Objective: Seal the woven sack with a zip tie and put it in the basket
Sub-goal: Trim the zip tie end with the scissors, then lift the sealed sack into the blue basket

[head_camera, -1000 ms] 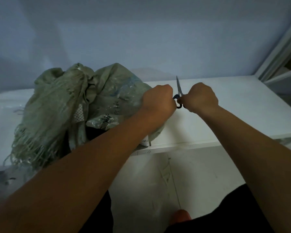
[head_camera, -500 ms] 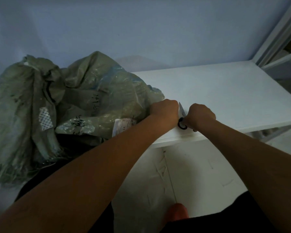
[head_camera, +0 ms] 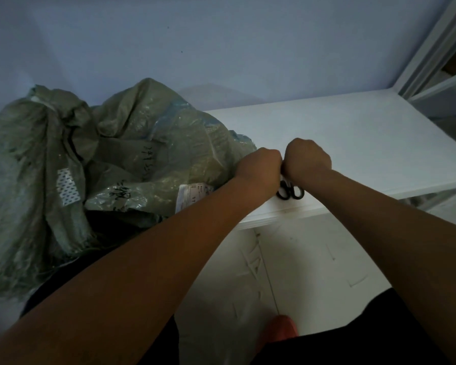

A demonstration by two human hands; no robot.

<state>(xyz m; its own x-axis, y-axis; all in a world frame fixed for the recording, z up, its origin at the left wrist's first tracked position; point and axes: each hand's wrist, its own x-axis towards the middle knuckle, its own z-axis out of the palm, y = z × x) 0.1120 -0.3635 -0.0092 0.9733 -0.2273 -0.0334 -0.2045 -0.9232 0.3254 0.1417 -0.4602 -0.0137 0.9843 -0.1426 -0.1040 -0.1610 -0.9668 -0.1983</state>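
The green woven sack [head_camera: 132, 159] lies crumpled over the left part of the white table [head_camera: 353, 143], with a white label on its near side. At the sack's right tip my left hand [head_camera: 261, 164] is fisted on the fabric. My right hand [head_camera: 308, 159] is fisted too and presses against the left one; what it holds is hidden. Black-handled scissors [head_camera: 290, 192] lie on the table just under both wrists, both finger loops free. No zip tie shows.
A dark shape [head_camera: 116, 219] sits under the sack's near edge; I cannot tell what it is. The table's front edge [head_camera: 287, 214] runs just below the scissors. A white frame [head_camera: 437, 56] rises at the far right. White floor and a reddish foot [head_camera: 279, 330] are below.
Both hands came down from above the table to its surface at the sack's tip. The scissors, held in my right hand with the blade up, now lie flat with no fingers in the loops.
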